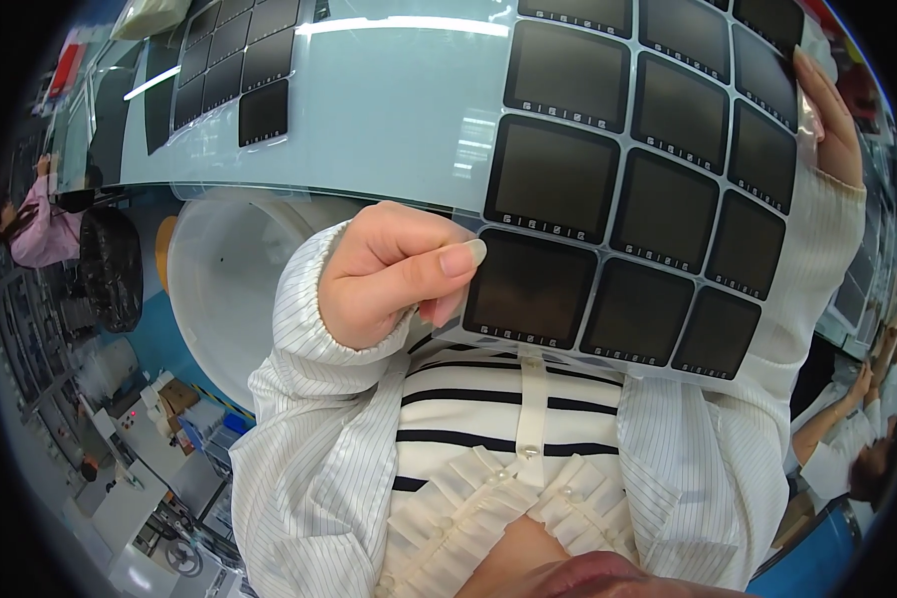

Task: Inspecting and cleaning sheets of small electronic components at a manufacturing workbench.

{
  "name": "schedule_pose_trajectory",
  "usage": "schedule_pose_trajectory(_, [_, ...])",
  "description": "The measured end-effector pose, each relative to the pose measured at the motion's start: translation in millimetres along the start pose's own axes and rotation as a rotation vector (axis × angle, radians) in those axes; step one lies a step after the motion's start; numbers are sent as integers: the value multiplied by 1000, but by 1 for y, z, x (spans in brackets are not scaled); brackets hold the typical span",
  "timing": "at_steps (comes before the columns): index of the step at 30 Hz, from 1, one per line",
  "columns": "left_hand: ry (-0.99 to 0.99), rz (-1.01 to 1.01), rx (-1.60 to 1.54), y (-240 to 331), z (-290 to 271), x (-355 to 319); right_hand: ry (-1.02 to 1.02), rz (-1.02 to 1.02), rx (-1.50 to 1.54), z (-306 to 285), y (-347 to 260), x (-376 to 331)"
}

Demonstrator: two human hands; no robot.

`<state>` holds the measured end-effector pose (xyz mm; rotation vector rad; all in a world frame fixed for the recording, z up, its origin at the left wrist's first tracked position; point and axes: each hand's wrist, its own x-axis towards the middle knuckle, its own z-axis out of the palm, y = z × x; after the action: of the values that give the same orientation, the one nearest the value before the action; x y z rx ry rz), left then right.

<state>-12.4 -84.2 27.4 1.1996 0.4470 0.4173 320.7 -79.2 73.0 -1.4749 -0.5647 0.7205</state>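
Note:
A large clear sheet [621, 146] is tilted up in front of my chest, over the near edge of the table. It carries rows of dark, rounded rectangular panels [551, 179], each with a strip of small white marks along its lower edge. My left hand [394, 274] pinches the sheet's lower left edge, thumb on top and fingers curled beneath. At the upper right, my right hand [833, 120] grips the opposite edge; some of its fingers are hidden behind the sheet.
On the glass-topped table [389, 110], more dark panels [239, 75] lie at the far left near a pale package [152, 17]. Below the table edge stands a large white round tub [219, 299]. People are at the far left [45, 224] and lower right [847, 439].

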Motion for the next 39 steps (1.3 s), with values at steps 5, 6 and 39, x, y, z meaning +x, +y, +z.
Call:
schedule_pose_trajectory(5, [15, -27, 11, 1, -2, -1, -211, 120, 8, -24, 6, 22])
schedule_pose_trajectory(6, [25, -36, 22, 1, -2, -2, -240, 144, 6, -29, 8, 26])
schedule_pose_trajectory(39, [253, -73, -117, 2, 6, 2, -417, 199, 207, -38, 29, 39])
